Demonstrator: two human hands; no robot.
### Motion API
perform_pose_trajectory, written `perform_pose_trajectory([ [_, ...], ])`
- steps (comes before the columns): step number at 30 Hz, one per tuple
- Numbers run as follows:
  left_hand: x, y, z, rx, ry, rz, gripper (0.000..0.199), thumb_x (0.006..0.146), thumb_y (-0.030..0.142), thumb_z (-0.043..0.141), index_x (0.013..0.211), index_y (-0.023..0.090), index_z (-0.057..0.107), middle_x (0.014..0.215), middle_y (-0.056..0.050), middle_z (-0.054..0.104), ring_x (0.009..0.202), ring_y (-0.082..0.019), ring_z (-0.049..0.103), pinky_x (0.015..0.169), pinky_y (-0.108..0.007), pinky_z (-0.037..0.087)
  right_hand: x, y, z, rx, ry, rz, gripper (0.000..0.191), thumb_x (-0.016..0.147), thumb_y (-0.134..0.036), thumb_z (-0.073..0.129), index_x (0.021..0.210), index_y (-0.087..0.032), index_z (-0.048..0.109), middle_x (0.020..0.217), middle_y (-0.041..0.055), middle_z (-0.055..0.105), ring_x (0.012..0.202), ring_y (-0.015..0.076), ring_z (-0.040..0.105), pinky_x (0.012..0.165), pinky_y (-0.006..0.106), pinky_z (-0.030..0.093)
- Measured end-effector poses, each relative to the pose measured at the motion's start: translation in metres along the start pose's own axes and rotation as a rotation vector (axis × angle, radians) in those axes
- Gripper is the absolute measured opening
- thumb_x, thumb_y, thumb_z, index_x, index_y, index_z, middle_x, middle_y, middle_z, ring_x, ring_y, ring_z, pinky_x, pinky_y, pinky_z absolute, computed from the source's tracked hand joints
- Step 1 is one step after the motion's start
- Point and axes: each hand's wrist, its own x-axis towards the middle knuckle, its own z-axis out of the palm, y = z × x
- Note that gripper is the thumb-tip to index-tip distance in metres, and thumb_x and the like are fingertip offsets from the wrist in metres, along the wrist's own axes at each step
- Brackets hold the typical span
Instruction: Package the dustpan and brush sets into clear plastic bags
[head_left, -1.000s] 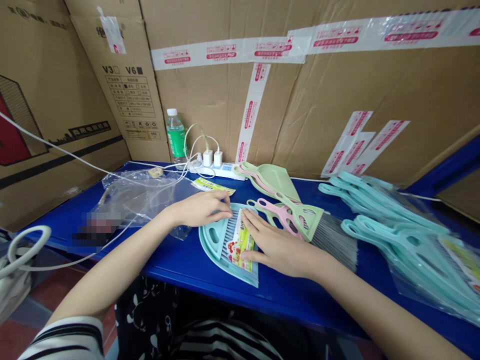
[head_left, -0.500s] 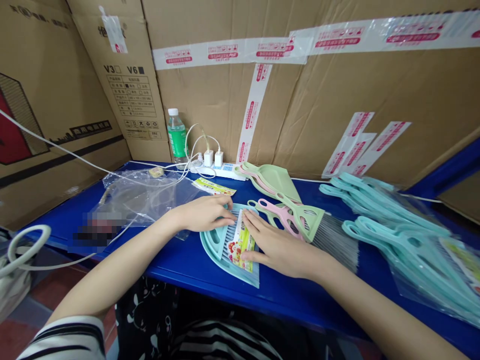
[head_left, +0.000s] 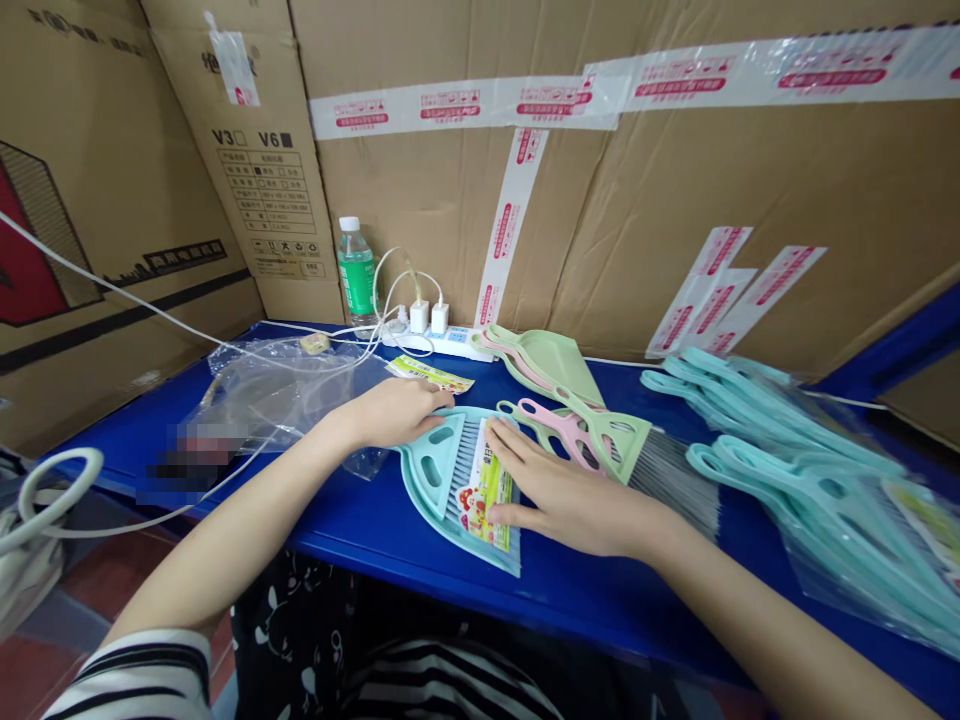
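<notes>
A light-blue hand brush (head_left: 437, 465) lies in a matching dustpan (head_left: 420, 505) on the blue table, its handle pointing left. Across the bristles sits a yellow-and-white printed label card (head_left: 487, 500). My right hand (head_left: 559, 490) rests flat on the card's right side, fingers outstretched and holding nothing. At the set's upper left edge is my left hand (head_left: 397, 408). Its fingers are loosely bent with the thumb apart, and nothing shows between them. Part of the handle is hidden behind my left hand and wrist.
Green and pink dustpans (head_left: 551, 360) and brushes (head_left: 619, 440) lie behind my right hand. Bagged light-blue sets (head_left: 817, 490) are at the right. A clear plastic bag (head_left: 277, 390), another label card (head_left: 431, 375), a power strip (head_left: 450, 342) with cables, and a bottle (head_left: 356, 275) are left and behind.
My left hand has moved left, off the bristles and card to the set's upper left edge, uncovering more of the brush. My right hand stays on the card.
</notes>
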Motion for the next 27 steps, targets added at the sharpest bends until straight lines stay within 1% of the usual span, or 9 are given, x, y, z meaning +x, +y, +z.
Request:
perform_pose_trajectory([
  [5,0.001,0.005,0.0,0.018,-0.063,-0.041,0.021,0.09,0.023,0.048,0.108,0.017,0.056,0.099,-0.008,0.07,0.084,-0.021,0.067,0.067,-0.028,0.046,0.0,0.002,0.003,-0.036,0.035,-0.011,0.082,0.09,-0.06,0.04,0.152,-0.014,0.012,0.157,0.0135,0.005,0.143,0.0323,0.001,0.113,0.053,0.022],
  [9,0.001,0.007,-0.001,0.011,-0.116,-0.074,0.021,0.092,0.023,0.045,0.109,0.015,0.054,0.103,-0.011,0.07,0.086,-0.024,0.067,0.066,-0.03,0.045,0.001,0.002,0.003,-0.071,0.039,-0.011,0.082,0.091,-0.06,0.039,0.151,-0.011,0.015,0.157,0.0153,0.005,0.143,0.0317,0.002,0.113,0.051,0.023],
  [12,0.002,0.007,-0.001,-0.006,-0.126,-0.081,0.021,0.092,0.023,0.044,0.11,0.015,0.052,0.104,-0.012,0.07,0.087,-0.025,0.067,0.066,-0.031,0.045,0.004,0.004,0.004,-0.121,0.152,-0.034,0.078,0.091,-0.057,0.042,0.15,-0.009,0.024,0.156,0.0171,0.014,0.143,0.0319,0.01,0.112,0.051,0.026],
  [14,0.002,0.008,-0.001,-0.019,-0.126,-0.075,0.021,0.092,0.022,0.044,0.11,0.015,0.052,0.103,-0.012,0.07,0.087,-0.025,0.067,0.066,-0.031,0.045,0.008,0.007,0.005,-0.195,0.259,-0.055,0.07,0.091,-0.05,0.047,0.146,-0.009,0.035,0.153,0.0186,0.026,0.142,0.0324,0.02,0.111,0.051,0.029],
  [16,0.002,0.007,-0.001,-0.026,-0.121,-0.071,0.02,0.092,0.022,0.044,0.109,0.015,0.053,0.101,-0.011,0.07,0.085,-0.024,0.067,0.066,-0.03,0.044,0.012,0.009,0.005,-0.285,0.359,-0.084,0.056,0.092,-0.04,0.051,0.139,-0.011,0.046,0.147,0.0184,0.041,0.137,0.0319,0.033,0.11,0.05,0.034],
  [18,0.002,0.007,-0.001,-0.029,-0.113,-0.064,0.019,0.091,0.022,0.045,0.107,0.015,0.053,0.098,-0.01,0.071,0.083,-0.023,0.067,0.064,-0.029,0.044,0.014,0.01,0.004,-0.344,0.423,-0.117,0.04,0.092,-0.029,0.052,0.128,-0.014,0.056,0.136,0.0165,0.055,0.13,0.0302,0.046,0.107,0.049,0.038],
  [21,0.002,0.005,0.0,-0.037,-0.088,-0.044,0.018,0.09,0.022,0.045,0.104,0.016,0.055,0.092,-0.008,0.071,0.079,-0.022,0.066,0.061,-0.028,0.042,0.013,0.007,-0.001,-0.353,0.442,-0.135,0.022,0.091,-0.017,0.049,0.107,-0.016,0.065,0.114,0.0126,0.068,0.113,0.0265,0.06,0.101,0.044,0.043],
  [24,0.001,0.003,0.001,-0.072,-0.066,-0.026,0.017,0.089,0.021,0.045,0.102,0.016,0.055,0.088,-0.007,0.07,0.075,-0.02,0.066,0.06,-0.027,0.041,0.012,0.003,-0.007,-0.346,0.418,-0.108,0.021,0.093,-0.015,0.044,0.091,-0.017,0.065,0.095,0.0089,0.07,0.096,0.0236,0.064,0.095,0.041,0.045],
  [27,0.0,0.003,0.002,-0.105,-0.046,-0.008,0.018,0.089,0.02,0.044,0.101,0.017,0.056,0.081,-0.005,0.069,0.072,-0.019,0.065,0.059,-0.026,0.04,0.011,0.0,-0.01,-0.357,0.408,-0.068,0.027,0.095,-0.014,0.039,0.086,-0.018,0.064,0.087,0.0079,0.069,0.09,0.0225,0.063,0.094,0.04,0.043],
])
